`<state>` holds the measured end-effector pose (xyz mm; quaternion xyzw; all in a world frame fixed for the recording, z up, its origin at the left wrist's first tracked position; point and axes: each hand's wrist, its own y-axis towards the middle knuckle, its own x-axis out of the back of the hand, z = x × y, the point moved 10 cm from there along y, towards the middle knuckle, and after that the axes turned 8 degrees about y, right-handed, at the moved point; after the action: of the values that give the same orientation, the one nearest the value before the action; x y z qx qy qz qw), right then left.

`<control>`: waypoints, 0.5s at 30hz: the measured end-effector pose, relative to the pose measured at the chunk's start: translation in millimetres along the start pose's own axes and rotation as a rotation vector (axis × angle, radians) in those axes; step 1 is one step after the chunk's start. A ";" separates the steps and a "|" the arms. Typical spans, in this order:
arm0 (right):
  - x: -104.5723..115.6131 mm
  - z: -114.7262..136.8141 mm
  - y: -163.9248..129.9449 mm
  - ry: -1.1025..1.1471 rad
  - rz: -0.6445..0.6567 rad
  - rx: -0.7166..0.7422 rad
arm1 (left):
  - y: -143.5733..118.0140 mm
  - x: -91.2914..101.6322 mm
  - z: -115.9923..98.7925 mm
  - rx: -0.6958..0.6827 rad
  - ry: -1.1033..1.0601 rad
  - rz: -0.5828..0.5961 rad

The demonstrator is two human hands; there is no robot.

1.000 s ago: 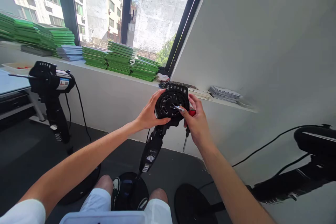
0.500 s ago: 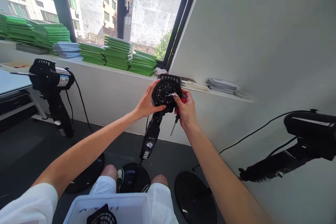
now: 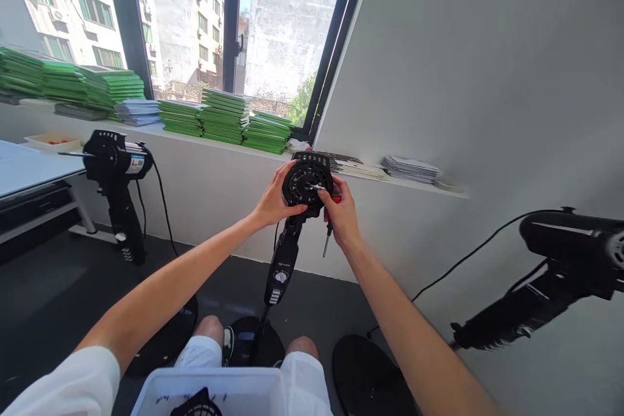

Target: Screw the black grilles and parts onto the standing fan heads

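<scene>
The black fan motor head (image 3: 306,183) was held up at chest height in front of the windowsill (image 3: 205,138), on its stand above the round base (image 3: 253,342). It was gripped on its left edge by the left hand (image 3: 271,203). A red-handled screwdriver (image 3: 329,224) was clutched in the right hand (image 3: 341,213), with a small metal piece pinched at the grille. Green stacks (image 3: 227,118) were piled behind.

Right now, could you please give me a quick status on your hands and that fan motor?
Left hand gripping fan motor housing. Right hand at its face, screwdriver tucked in palm. Nothing in the way.
</scene>
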<state>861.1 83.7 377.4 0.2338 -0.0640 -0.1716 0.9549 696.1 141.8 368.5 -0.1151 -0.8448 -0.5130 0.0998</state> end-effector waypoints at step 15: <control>7.5 -9.1 -119.7 -0.712 0.405 -0.068 | -2.8 -1.7 -1.1 0.020 -0.019 -0.003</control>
<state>834.3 -14.7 313.6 0.1109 -0.4296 -0.0522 0.8947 697.0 139.4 366.1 -0.1179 -0.8509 -0.5035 0.0922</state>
